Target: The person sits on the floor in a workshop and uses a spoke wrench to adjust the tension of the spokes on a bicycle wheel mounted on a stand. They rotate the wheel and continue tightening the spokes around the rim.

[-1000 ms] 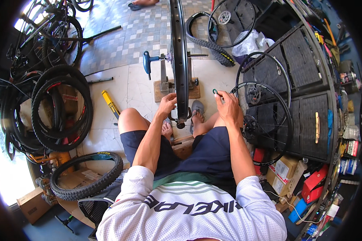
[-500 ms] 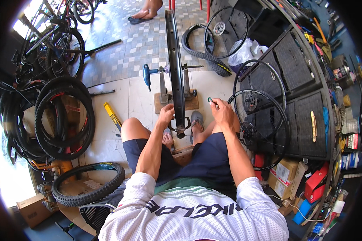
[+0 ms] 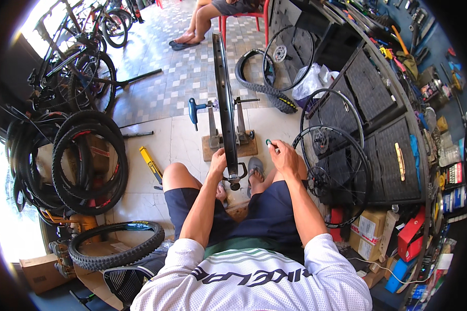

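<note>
A bicycle wheel (image 3: 224, 98) with a black rim stands upright in a truing stand (image 3: 213, 124) on a wooden base, between my knees. My left hand (image 3: 218, 161) is closed against the left side of the rim near its lower end; the fingertips are partly hidden. To the right of the wheel and apart from it, my right hand (image 3: 284, 156) pinches a small round green spoke wrench (image 3: 268, 142) between thumb and finger. A blue-handled T-shaped hex key (image 3: 193, 110) sticks out at the stand's left side.
Several tyres (image 3: 91, 160) are heaped at the left, with a loose tyre (image 3: 117, 249) nearer me. A yellow tool (image 3: 150, 165) lies on the floor. Wheels (image 3: 333, 166) lean on dark cabinets (image 3: 394, 155) at the right. A seated person's legs (image 3: 205, 20) are beyond the stand.
The view has tilted up a little, showing more of the seated person and red chair. Both hands keep nearly the same places and grips.
</note>
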Tool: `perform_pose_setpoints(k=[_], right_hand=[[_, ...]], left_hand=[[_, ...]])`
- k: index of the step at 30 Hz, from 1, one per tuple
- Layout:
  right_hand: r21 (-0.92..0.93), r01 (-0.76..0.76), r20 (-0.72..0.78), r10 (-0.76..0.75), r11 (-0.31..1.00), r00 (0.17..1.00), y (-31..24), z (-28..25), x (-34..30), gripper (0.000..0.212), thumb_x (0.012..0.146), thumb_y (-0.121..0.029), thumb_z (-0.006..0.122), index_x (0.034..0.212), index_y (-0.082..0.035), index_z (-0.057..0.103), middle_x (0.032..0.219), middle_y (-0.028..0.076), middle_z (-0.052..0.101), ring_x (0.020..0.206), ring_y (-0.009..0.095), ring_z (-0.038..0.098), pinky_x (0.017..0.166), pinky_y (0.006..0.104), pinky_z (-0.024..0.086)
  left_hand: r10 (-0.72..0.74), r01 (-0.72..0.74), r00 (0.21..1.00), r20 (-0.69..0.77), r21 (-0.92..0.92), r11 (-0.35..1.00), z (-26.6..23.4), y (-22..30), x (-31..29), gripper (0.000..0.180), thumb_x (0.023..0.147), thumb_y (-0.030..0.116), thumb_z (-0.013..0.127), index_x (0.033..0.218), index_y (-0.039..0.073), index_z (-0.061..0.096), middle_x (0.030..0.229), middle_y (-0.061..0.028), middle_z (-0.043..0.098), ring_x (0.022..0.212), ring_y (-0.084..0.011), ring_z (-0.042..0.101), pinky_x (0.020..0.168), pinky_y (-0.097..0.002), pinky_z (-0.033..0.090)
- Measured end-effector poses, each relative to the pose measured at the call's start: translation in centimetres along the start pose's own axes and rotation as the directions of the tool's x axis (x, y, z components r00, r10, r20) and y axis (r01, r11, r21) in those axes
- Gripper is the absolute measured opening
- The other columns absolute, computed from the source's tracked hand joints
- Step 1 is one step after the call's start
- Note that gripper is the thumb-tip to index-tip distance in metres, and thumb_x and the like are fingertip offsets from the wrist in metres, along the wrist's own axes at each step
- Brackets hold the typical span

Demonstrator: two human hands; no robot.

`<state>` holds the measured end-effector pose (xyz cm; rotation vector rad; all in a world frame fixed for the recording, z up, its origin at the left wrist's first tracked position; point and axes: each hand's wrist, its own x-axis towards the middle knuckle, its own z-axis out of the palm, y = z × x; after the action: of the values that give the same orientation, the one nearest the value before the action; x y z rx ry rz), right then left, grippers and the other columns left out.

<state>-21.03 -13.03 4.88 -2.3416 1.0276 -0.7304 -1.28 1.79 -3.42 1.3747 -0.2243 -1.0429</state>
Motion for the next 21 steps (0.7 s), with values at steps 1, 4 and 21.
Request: perform_pose_setpoints(k=[1, 4, 21], right_hand=[[-0.006, -0.002, -0.006, 0.002, 1.000, 1.000, -0.1, -0.2, -0.2, 0.020, 0.090, -0.026, 0.061, 0.097, -0.008, 0.068, 0.091, 0.013, 0.070, 0.086, 0.034, 0.065, 0.075, 0.0437, 0.051], [0.000, -0.029, 0.013, 0.029, 1.000, 1.000, -0.4, -0.3, -0.6, 0.020, 0.090, -0.026, 0.062, 0.097, -0.008, 0.068, 0.090, 0.012, 0.070, 0.086, 0.034, 0.066, 0.074, 0.0436, 0.051], [0.028, 0.049, 0.030, -0.050, 0.998, 0.998, -1.7, 0.2, -1.0, 0.019, 0.090, -0.028, 0.063, 0.097, -0.010, 0.068, 0.087, 0.010, 0.070, 0.080, 0.033, 0.067, 0.068, 0.0416, 0.052]], left_hand=[[-0.007, 0.006, 1.000, 0.007, 0.095, 0.995, 0.2, 0.3, -0.3, 0.041, 0.088, 0.038, 0.074, 0.105, 0.003, 0.066, 0.086, 0.0003, 0.063, 0.074, -0.0083, 0.056, 0.065, -0.0243, 0.045], [-0.033, 0.028, 0.998, 0.047, 0.100, 0.995, 0.1, 0.3, -0.7, 0.041, 0.086, 0.039, 0.076, 0.104, 0.004, 0.066, 0.084, 0.0010, 0.061, 0.075, -0.0097, 0.057, 0.066, -0.0262, 0.046], [-0.072, 0.074, 0.997, 0.038, -0.059, 0.995, -0.1, -1.1, 1.8, 0.032, 0.086, 0.030, 0.078, 0.099, 0.003, 0.069, 0.074, 0.0042, 0.061, 0.060, -0.0061, 0.056, 0.050, -0.0224, 0.040]])
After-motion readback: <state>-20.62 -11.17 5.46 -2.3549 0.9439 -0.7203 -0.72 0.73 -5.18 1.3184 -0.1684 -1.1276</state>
